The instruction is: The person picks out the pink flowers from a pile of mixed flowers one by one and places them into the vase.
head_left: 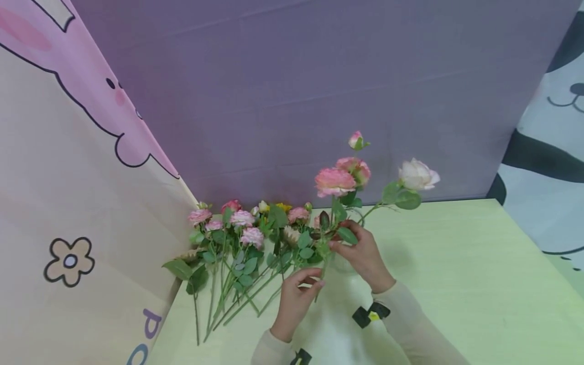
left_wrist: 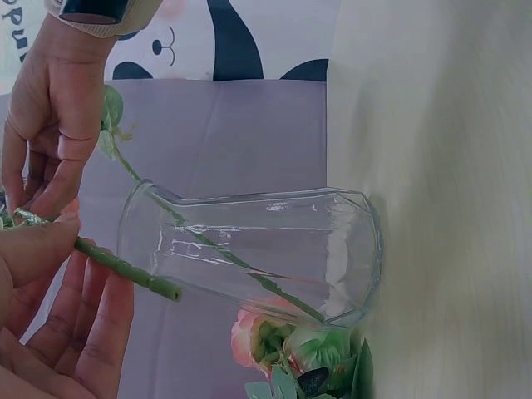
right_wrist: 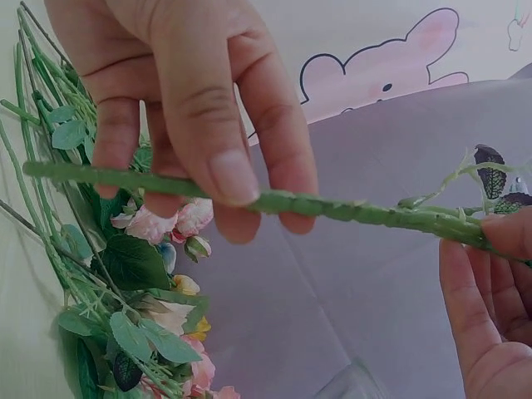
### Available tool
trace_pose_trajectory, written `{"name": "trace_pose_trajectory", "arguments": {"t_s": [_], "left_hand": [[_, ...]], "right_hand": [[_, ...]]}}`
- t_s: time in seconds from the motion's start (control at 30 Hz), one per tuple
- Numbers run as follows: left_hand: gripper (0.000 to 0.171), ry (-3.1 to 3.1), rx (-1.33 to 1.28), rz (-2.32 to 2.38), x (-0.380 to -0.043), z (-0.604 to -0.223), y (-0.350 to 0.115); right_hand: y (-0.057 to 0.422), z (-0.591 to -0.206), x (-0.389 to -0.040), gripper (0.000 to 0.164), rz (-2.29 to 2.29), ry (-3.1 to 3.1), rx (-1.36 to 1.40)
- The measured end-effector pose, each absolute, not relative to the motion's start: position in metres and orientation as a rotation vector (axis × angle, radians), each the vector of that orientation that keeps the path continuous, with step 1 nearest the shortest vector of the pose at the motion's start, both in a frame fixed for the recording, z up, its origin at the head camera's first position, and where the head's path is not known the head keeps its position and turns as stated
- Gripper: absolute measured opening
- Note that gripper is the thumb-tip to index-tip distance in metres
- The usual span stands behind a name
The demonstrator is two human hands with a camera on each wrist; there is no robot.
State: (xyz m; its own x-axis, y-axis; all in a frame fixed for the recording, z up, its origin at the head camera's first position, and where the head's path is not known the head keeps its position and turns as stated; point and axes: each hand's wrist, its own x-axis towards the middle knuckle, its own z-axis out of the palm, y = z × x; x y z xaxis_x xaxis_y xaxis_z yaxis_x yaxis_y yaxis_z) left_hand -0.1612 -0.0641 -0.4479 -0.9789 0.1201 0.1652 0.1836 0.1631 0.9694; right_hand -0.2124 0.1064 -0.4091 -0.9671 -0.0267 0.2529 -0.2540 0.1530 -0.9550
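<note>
While the left hand [head_left: 294,303] pinches a pink flower [head_left: 334,181] low on its green stem [right_wrist: 332,208], the right hand [head_left: 363,255] holds it higher up, among the leaves [head_left: 348,235].

From where I stand, the flower is up in the air over the pale green table [head_left: 479,284], its blooms against the purple backdrop [head_left: 319,76], its bare stem end poking out past the left hand. The left thumb lies across the stem with the fingers behind it; the right thumb and fingertips close on the upper part. Behind the right hand stands a clear glass vase [left_wrist: 274,218], partly hidden from above, with one white rose [head_left: 418,175] leaning out to the right, its stem running down inside the glass. Over to the left, mostly pink loose flowers [head_left: 252,237] lie heaped on the table.
</note>
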Motion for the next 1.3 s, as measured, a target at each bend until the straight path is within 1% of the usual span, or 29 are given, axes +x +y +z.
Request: {"name": "trace_pose_trajectory", "arguments": {"t_s": [0.37,0.57,0.9,1.17,1.3], "left_hand": [[0.022,-2.346,-0.358,-1.929,-0.161,-0.448,-0.066],[0.021,-2.352,-0.391,-1.911,-0.161,-0.451,-0.07],[0.017,-2.457,-0.35,-1.829,-0.161,-0.454,-0.082],[0.018,-2.465,-0.309,-1.748,-0.174,-0.492,-0.104],[0.018,-2.468,-0.298,-1.661,-0.176,-0.5,-0.116]], "right_hand": [[0.11,-0.404,-0.217,0.033,1.892,-2.217,0.312],[0.115,-0.397,-0.219,0.035,1.887,-2.178,0.325],[0.119,-0.392,-0.222,0.034,1.934,-2.156,0.299],[0.127,-0.383,-0.232,0.032,1.819,-2.177,0.301],[0.133,-0.379,-0.235,0.032,1.799,-2.165,0.301]]}}
